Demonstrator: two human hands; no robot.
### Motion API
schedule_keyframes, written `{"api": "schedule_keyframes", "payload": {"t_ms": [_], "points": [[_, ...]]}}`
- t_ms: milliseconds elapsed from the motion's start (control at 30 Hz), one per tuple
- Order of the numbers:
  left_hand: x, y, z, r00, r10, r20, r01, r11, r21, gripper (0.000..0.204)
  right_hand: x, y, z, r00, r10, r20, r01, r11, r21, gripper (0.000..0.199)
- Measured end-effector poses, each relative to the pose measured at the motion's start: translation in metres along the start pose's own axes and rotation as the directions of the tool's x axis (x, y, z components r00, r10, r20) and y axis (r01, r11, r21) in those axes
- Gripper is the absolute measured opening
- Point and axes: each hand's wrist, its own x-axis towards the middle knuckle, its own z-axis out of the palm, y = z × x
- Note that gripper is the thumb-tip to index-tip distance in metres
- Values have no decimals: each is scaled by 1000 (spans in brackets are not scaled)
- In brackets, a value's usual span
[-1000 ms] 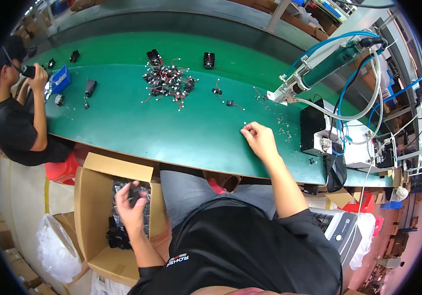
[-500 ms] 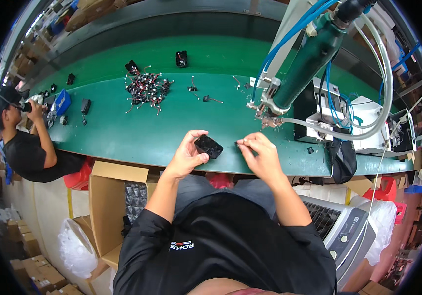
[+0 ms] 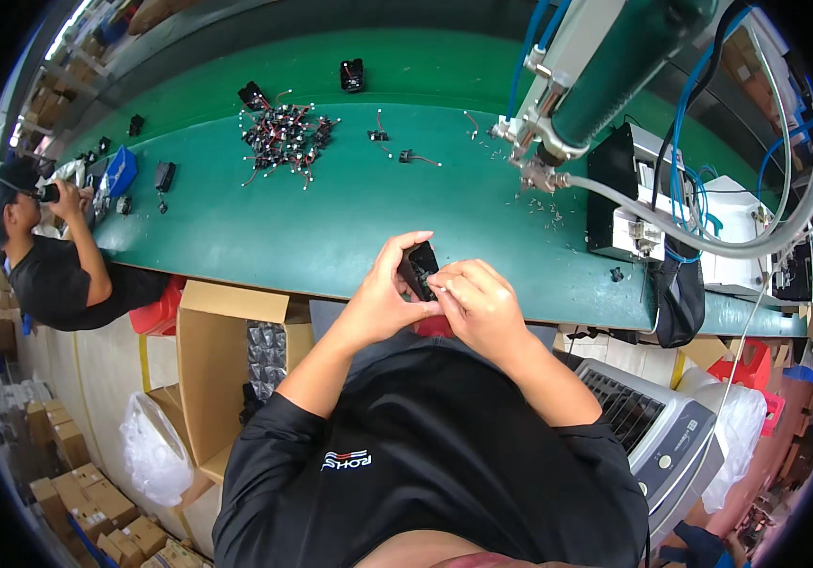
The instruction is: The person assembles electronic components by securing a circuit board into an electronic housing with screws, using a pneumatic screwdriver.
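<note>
My left hand (image 3: 383, 298) is closed around a small black plastic housing (image 3: 418, 269), tilted up above the near edge of the green table. Its open side faces my right hand (image 3: 482, 301), whose fingers are pinched together at the housing's lower right edge. Something small and pale shows by those fingertips, too small to name. Farther back on the table lies a pile of small black parts with red and black wires (image 3: 288, 140). Two similar wired parts lie apart from it, one of them a black wired piece (image 3: 408, 155).
A dark green pneumatic screwdriver (image 3: 629, 71) with hoses hangs at the upper right, near a black-and-white machine (image 3: 629, 194). An open cardboard box (image 3: 226, 379) stands below the table at left, a grey air cooler (image 3: 652, 435) at right. A co-worker (image 3: 46, 256) sits far left.
My hands have come together. The right hand has moved left to the housing, which the left hand has turned more upright. The whole view has shifted slightly; the screwdriver appears farther up.
</note>
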Motion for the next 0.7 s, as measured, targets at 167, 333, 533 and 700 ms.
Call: {"api": "schedule_keyframes", "payload": {"t_ms": [167, 333, 533, 700], "points": [[3, 3, 1, 981, 185, -61, -167, 961, 220, 83, 1, 1, 2, 1000, 5, -3, -5, 1000, 2, 17], [2, 12, 5, 985, 145, -98, -113, 953, 281, 82, 5, 0, 5, 999, -16, -49, 15, 1000, -27, 17], [8, -2, 5, 955, 278, -105, -216, 892, 398, 78, 11, -3, 12, 999, 15, -40, -22, 984, -174, 14], [26, -7, -11, 860, 509, 28, -407, 653, 639, 75, 12, 1, 15, 992, 127, 15, -119, 960, -253, 13]]}}
